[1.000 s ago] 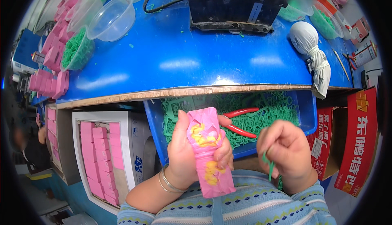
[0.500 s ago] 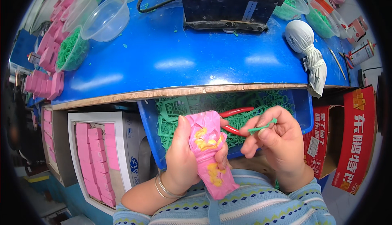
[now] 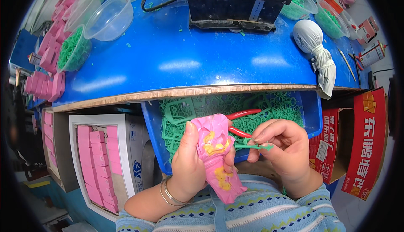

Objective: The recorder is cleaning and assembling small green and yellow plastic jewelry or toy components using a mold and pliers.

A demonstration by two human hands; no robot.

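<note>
My left hand is closed round a soft pink rubber mould, bent and creased, with yellow patches on its face. Red-handled pliers stick out from behind the mould near my left fingers; their jaws are hidden, and I cannot tell whether that hand grips them. Between thumb and fingertips, my right hand pinches a thin green wax piece, whose left end reaches close to the mould. Below both hands sits a blue tray heaped with green wax pieces.
Ahead is a blue table bearing a black machine. A white tied cloth bundle lies at its right. Clear bowls and pink blocks line the left. A box of pink blocks stands lower left, a red carton lower right.
The green wax piece has moved left and slightly down, turning to point toward the mould, as my right fingers shifted with it. My left hand and the mould have barely moved.
</note>
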